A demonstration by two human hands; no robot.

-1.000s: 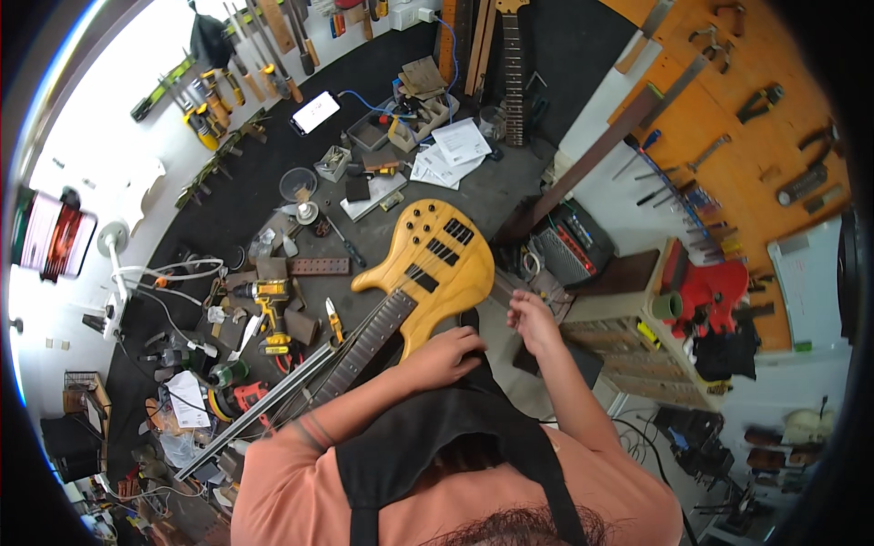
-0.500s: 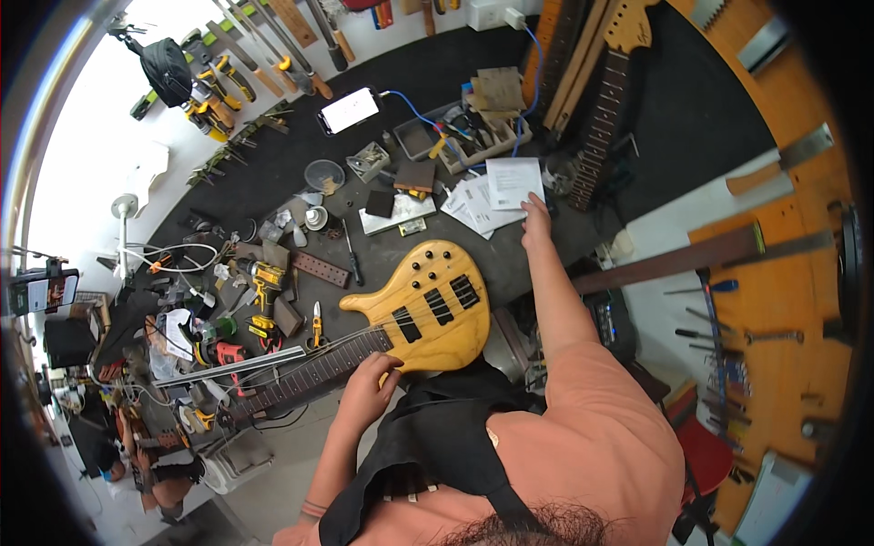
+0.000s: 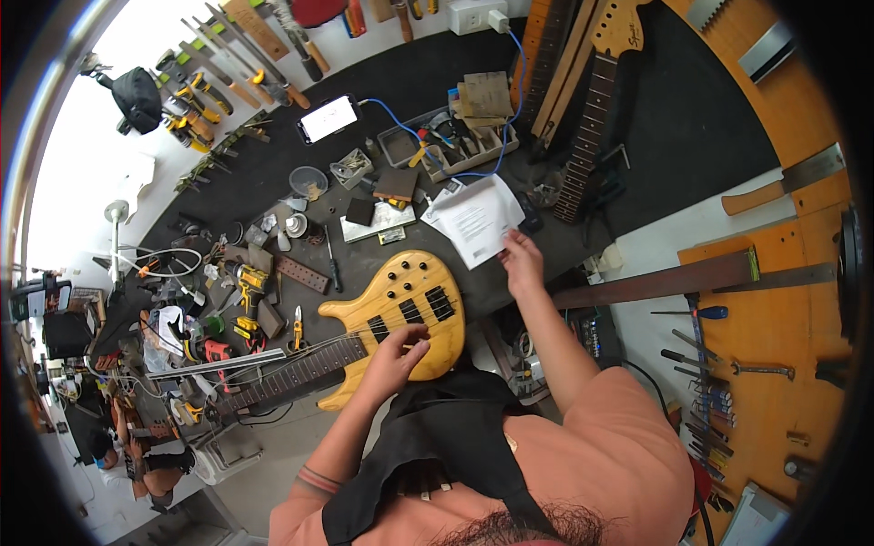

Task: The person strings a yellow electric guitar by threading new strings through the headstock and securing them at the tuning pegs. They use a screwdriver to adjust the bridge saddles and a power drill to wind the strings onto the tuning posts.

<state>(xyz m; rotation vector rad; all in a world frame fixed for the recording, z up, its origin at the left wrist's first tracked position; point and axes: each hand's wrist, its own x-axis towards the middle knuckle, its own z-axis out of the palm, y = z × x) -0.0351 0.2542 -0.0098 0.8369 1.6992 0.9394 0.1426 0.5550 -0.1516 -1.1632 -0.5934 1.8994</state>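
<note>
A thin white square paper packet (image 3: 478, 223) with small dark print is pinched at its lower right corner by my right hand (image 3: 523, 264). It is tilted above other white papers (image 3: 441, 207) on the bench, partly covering them. Below and to the left, a natural-wood bass guitar (image 3: 446, 344) lies on the bench edge. Its body is in front of my apron and its neck (image 3: 305, 370) runs off to the left. Over the strings near the pickups hovers my left hand (image 3: 397, 357), fingers loosely bent and apart, with nothing in it.
Behind the papers are a parts tray (image 3: 455, 150) and a lit phone (image 3: 328, 119) on a blue cable. A yellow drill (image 3: 250, 291), pliers (image 3: 297, 329) and a screwdriver (image 3: 333, 262) lie left of the bass. A loose guitar neck (image 3: 583, 136) leans right. Another person (image 3: 123, 455) sits far left.
My right hand has drawn the white packet nearer and tilted it off the papers. My left hand has shifted from the neck's end to over the bass body. The view has shifted slightly.
</note>
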